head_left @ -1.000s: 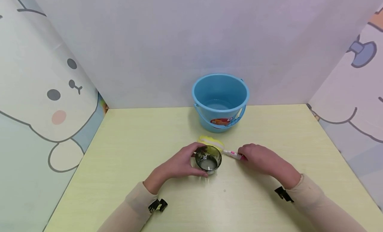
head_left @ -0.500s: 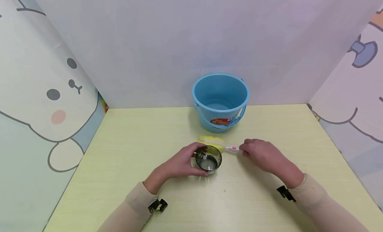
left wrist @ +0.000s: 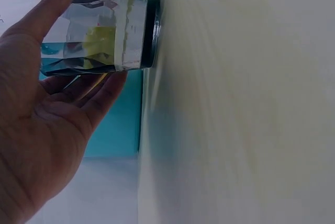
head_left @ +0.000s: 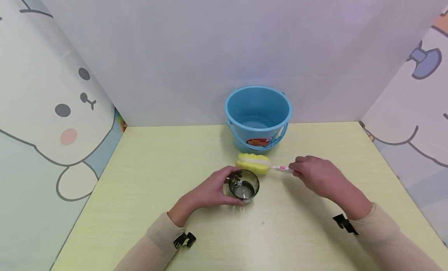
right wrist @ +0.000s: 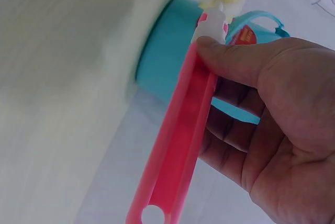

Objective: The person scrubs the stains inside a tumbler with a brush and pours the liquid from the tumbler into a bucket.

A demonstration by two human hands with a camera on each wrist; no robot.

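Glass [head_left: 244, 186]: inside left hand [head_left: 211, 188], which grips it
Brush [head_left: 267, 166]: handle [right wrist: 180, 130] pinched by right hand [head_left: 316, 175], head [head_left: 252, 163] toward left edge of counter [head_left: 157, 158]

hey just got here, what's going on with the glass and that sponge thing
A person's left hand grips a dark, see-through glass standing upright on the pale table. Their right hand holds a sponge brush by its pink-and-white handle. The yellow sponge head is outside the glass, just beyond it from the person's side, and looks lifted off the table. A blue bucket stands behind both.
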